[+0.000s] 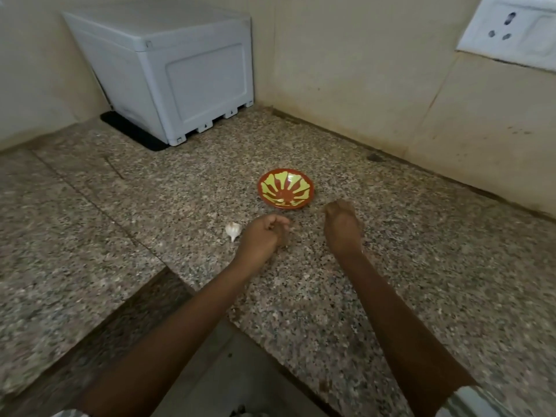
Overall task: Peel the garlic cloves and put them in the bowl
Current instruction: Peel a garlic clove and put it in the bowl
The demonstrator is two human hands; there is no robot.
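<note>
The left hand (264, 236) and right hand (343, 228) are hovering curled near the bowl (307, 188), whether pinching anything I cannot tell, with the garlic bulb (233, 230) lying on the counter (421, 266) just beside the left, probably mid-peel on a clove that is next needing a drop into the bowl.

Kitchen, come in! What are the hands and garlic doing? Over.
Left hand curled, contents unclear, beside garlic bulb. Right hand blurred, near bowl. One pale piece in bowl, maybe a clove. Path to bowl open.
</note>
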